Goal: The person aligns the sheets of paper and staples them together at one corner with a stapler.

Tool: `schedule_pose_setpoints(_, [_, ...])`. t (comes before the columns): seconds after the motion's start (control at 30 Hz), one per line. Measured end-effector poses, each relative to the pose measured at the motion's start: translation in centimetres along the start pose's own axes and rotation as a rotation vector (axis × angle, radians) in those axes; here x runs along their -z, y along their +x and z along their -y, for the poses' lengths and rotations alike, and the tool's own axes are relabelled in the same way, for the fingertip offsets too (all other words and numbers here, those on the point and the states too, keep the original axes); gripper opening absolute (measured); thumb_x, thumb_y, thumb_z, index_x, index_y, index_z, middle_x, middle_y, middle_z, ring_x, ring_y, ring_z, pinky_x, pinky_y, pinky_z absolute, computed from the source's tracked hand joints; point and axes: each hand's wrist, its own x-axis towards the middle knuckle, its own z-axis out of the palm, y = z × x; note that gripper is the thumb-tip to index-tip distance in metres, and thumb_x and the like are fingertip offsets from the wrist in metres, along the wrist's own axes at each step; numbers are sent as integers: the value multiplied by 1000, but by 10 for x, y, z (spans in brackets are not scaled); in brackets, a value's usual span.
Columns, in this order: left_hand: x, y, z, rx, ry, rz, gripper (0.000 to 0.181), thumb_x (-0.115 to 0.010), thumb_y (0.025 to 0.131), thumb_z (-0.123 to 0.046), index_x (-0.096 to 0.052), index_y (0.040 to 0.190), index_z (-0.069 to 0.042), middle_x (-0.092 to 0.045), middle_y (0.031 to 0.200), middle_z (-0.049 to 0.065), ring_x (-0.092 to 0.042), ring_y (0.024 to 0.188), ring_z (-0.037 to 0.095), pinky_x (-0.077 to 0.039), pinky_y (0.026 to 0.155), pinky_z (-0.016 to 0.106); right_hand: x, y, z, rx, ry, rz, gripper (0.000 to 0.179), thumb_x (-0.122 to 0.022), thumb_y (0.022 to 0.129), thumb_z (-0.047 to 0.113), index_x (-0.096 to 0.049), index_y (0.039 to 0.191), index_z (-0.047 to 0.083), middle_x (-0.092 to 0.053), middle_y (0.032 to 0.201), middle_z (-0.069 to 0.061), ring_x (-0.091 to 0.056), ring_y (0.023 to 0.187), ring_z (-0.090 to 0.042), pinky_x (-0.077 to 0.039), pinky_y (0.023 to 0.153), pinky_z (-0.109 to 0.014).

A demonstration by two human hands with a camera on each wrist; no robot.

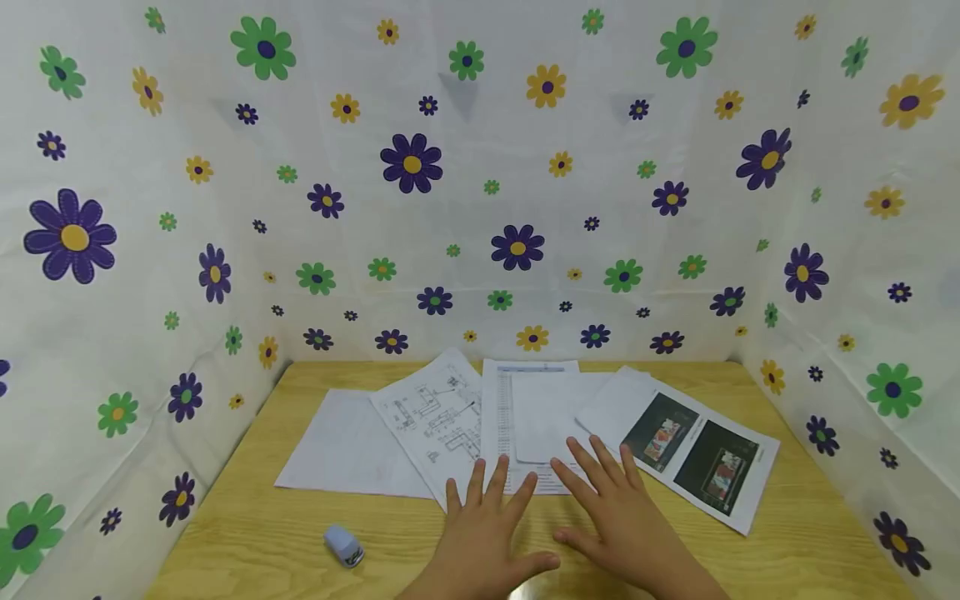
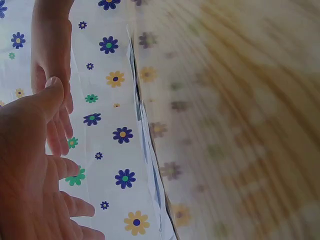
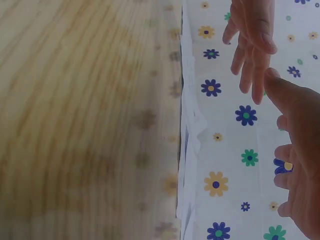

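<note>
Both hands hover over the front middle of the wooden table with fingers spread, holding nothing. My left hand (image 1: 480, 533) lies below the middle papers in the head view, its fingertips overlapping the lower edge of a printed sheet (image 1: 536, 483). Beside it, my right hand (image 1: 618, 521) points forward, fingertips near a page with two dark pictures (image 1: 690, 454). In the left wrist view the left hand (image 2: 25, 165) shows straight fingers, with the right hand beyond. The right wrist view has the right hand (image 3: 300, 155) above the table surface, the left one past it.
A small light-blue stapler-like object (image 1: 344, 546) sits at the front left of the table (image 1: 247, 533). A blank sheet (image 1: 352, 446) and a sheet with line drawings (image 1: 438, 417) overlap at the left. Flower-printed white cloth (image 1: 465, 208) encloses the back and sides.
</note>
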Motion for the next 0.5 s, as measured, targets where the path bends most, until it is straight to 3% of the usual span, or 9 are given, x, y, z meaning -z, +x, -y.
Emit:
schedule_pose_setpoints(0.13, [0,6,-6,5,-19,16,96,-41,86,-88,-28,163,-32,-24,168,17,-21,152,50,-23,105,83,2,1,-7,12,-26,-27,83,-70,89,62,-41,158,27,-23,170,-1,-23,155,-36,-5,124,-62])
schedule_pose_setpoints(0.23, [-1,13,-12,13,-36,20,98,-36,85,-90,-30,162,-30,-28,166,17,-28,150,47,-28,105,81,4,3,-13,14,-42,-47,83,-71,88,61,-42,157,26,-24,170,-3,-23,155,-36,-4,125,-60])
schedule_pose_setpoints(0.5, [0,27,-30,29,-111,30,100,-37,85,-90,-30,162,-28,-35,163,17,-38,144,44,-36,104,75,17,9,-30,12,-76,-68,82,-73,87,58,-45,155,21,-30,167,-7,-28,152,-41,-22,118,-68])
